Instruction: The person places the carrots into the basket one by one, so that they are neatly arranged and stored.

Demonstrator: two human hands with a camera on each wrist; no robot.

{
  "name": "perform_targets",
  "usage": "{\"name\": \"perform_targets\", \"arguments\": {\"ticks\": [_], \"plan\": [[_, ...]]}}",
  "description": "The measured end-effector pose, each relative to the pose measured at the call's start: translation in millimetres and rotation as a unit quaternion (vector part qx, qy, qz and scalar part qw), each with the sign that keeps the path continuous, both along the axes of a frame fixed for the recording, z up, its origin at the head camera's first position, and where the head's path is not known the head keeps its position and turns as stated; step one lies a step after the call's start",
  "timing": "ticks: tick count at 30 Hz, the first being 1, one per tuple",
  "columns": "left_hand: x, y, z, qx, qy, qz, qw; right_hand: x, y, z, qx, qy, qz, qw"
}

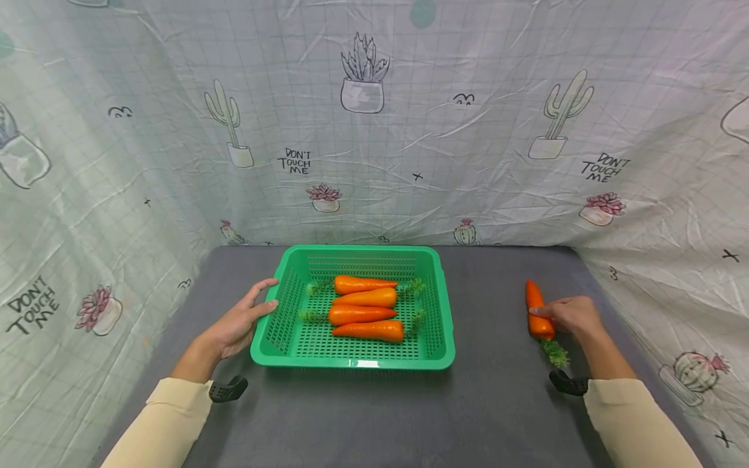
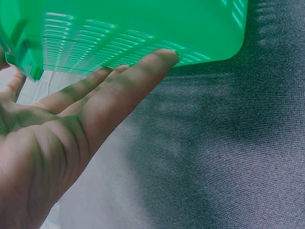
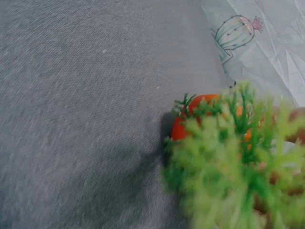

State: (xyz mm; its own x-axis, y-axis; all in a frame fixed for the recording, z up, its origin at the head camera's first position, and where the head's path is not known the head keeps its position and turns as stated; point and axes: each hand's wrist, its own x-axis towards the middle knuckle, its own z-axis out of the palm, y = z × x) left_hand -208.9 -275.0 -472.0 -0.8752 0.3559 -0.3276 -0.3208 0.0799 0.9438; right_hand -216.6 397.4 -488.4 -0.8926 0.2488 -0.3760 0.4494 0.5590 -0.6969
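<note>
A green plastic basket (image 1: 351,361) with slotted walls stands on the grey table, and several orange carrots (image 1: 363,314) with short green tops lie side by side in it. My left hand (image 1: 236,325) is at the basket's left side, thumb and index finger touching the rim. In the left wrist view, the straight fingers (image 2: 128,90) rest against the slotted outer wall. Off to the right, my right hand (image 1: 573,315) pinches another carrot (image 1: 535,302) from above, its leafy top towards me. That leafy top (image 3: 224,157) hides most of the hand in the right wrist view.
The grey table (image 1: 404,416) ends at a hanging patterned sheet (image 1: 409,130), which closes off the back and both sides. Black bands (image 1: 228,389) sit on both wrists, below cream sleeves.
</note>
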Motion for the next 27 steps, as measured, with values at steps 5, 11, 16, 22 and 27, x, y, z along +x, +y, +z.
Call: {"name": "perform_targets", "arguments": {"ticks": [5,11,16,22,27], "plan": [[0.4,1.4,1.9,0.000,-0.003,0.003,1.0000,-5.7,-5,-1.1,-0.024,-0.003,0.009,0.9997],[0.7,2.3,2.9,0.000,-0.003,0.000,1.0000,-7.4,-6,-0.7,-0.033,-0.006,0.039,0.9987],[-0.2,1.5,2.9,0.001,0.000,-0.001,1.0000,-8.8,-7,5.3,-0.012,-0.010,0.068,0.9976],[0.1,0.8,3.7,-0.001,-0.001,-0.003,1.0000,-7.7,-15,15.0,-0.038,0.013,0.085,0.9955],[0.8,0.1,3.6,-0.003,-0.002,-0.003,1.0000,-7.0,-25,22.1,-0.069,0.026,0.102,0.9920]]}}
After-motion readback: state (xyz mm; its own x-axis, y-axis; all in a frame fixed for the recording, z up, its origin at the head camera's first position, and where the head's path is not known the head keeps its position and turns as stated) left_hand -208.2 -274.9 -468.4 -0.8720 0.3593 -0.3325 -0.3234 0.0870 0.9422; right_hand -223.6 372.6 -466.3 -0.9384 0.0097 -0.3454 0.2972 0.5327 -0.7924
